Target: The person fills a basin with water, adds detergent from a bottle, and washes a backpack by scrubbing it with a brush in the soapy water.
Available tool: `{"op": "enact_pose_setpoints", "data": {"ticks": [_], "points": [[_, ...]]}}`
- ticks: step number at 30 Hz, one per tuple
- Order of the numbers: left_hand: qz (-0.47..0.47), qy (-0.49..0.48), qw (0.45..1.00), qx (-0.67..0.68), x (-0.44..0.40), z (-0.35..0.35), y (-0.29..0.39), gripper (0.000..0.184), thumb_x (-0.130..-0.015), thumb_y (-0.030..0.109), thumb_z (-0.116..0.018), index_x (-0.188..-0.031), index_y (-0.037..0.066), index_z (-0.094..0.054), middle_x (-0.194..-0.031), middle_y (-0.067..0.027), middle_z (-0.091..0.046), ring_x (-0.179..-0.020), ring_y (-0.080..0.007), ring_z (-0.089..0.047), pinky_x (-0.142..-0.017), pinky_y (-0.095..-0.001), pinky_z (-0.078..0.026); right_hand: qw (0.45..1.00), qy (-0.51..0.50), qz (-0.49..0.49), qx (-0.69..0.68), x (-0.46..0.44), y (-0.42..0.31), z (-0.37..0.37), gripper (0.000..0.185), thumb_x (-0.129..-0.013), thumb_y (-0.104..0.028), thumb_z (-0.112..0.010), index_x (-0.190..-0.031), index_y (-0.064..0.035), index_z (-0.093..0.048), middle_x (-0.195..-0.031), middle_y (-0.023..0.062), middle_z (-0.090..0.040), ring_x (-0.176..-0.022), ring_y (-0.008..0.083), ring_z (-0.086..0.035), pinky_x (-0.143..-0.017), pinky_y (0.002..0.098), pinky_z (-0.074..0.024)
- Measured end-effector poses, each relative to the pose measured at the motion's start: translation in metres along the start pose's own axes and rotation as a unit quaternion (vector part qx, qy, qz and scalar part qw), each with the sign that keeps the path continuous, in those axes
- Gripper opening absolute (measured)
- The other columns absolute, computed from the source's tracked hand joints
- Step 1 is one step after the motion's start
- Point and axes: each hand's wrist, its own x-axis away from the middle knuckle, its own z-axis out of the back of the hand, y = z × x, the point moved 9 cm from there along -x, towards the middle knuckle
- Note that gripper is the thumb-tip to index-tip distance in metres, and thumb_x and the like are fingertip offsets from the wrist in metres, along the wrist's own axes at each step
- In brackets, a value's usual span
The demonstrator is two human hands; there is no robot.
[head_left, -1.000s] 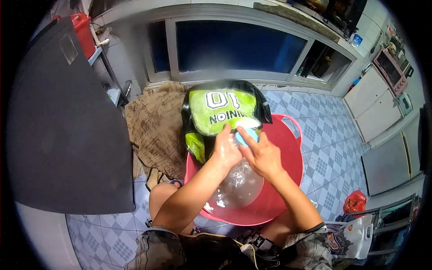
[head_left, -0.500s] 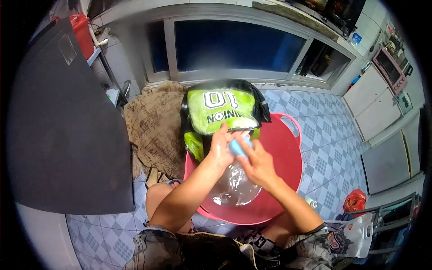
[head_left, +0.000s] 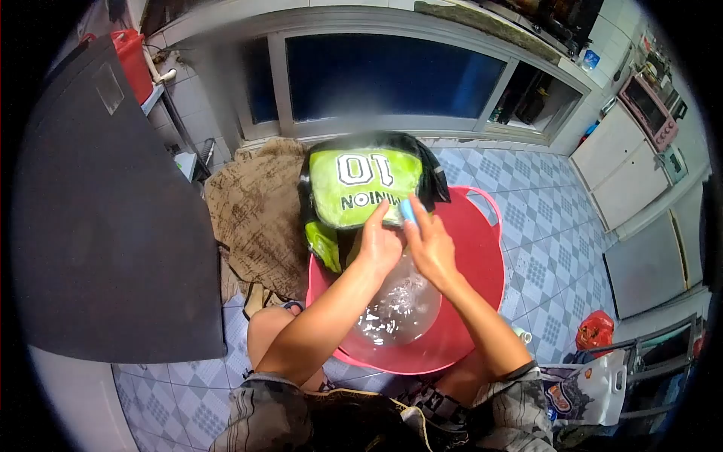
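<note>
A wet green and black backpack [head_left: 367, 177] marked "10" and "MINION", its print upside down to me, lies over the far rim of the red plastic tub [head_left: 474, 264]. My left hand [head_left: 380, 245] grips the lower edge of the green panel, thumb on top and the other fingers hidden beneath. My right hand [head_left: 433, 245] is closed around a small light-blue block [head_left: 407, 210] at the panel's lower right; whether it is soap or a brush I cannot tell. Below both hands, shiny water [head_left: 399, 309] pools in the tub.
A brown patterned cloth [head_left: 260, 218] lies on the tiled floor left of the tub. A large dark panel [head_left: 120, 218] stands at the left. Behind are low sliding windows [head_left: 392, 75]. A red plastic bag [head_left: 595, 330] and a printed pouch [head_left: 587, 388] are at the right.
My right hand has moved the light-blue block up and slightly right onto the panel. My left hand has turned from palm up to gripping the panel's edge.
</note>
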Motion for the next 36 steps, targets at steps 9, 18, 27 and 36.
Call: {"op": "enact_pose_setpoints", "data": {"ticks": [9,18,27,36], "points": [[0.011,-0.033,0.999,-0.035,0.017,-0.023,-0.001,0.047,-0.098,0.039,-0.028,-0.129,0.004,-0.038,-0.128,-0.0164,-0.046,-0.121,-0.0306,-0.042,-0.104,-0.0436,-0.032,0.992,-0.002,-0.094,0.088,-0.013,0.004,0.010,0.049,-0.090,-0.039,-0.044,-0.138,-0.0330,-0.034,-0.088,0.0238,-0.051,-0.071,0.0410,-0.059,-0.061,0.0488,-0.0492],[0.020,-0.049,0.999,-0.005,0.014,-0.016,0.006,0.050,-0.098,0.042,-0.028,-0.125,0.003,-0.040,-0.122,-0.0161,-0.050,-0.115,-0.0301,-0.047,-0.102,-0.0443,-0.034,0.990,-0.059,-0.017,0.129,-0.004,-0.013,0.012,0.050,-0.088,-0.037,-0.050,-0.136,-0.0322,-0.038,-0.094,0.0228,-0.050,-0.069,0.0398,-0.059,-0.060,0.0466,-0.0500],[0.011,0.010,1.000,-0.020,0.018,-0.012,0.006,0.045,-0.098,0.038,-0.029,-0.125,0.003,-0.041,-0.124,-0.0152,-0.050,-0.118,-0.0295,-0.045,-0.103,-0.0458,-0.032,0.986,-0.039,0.046,0.154,0.004,-0.032,0.015,0.048,-0.086,-0.037,-0.051,-0.133,-0.0309,-0.043,-0.082,0.0187,-0.051,-0.062,0.0353,-0.059,-0.054,0.0441,-0.0505],[0.040,-0.066,0.997,-0.026,0.013,-0.014,0.004,0.045,-0.098,0.033,-0.035,-0.131,0.002,-0.034,-0.130,-0.0160,-0.043,-0.123,-0.0300,-0.039,-0.106,-0.0414,-0.031,0.987,-0.010,0.018,0.159,-0.003,-0.019,0.033,0.045,-0.088,-0.040,-0.048,-0.132,-0.0317,-0.044,-0.083,0.0184,-0.052,-0.062,0.0352,-0.059,-0.051,0.0452,-0.0485]]}}
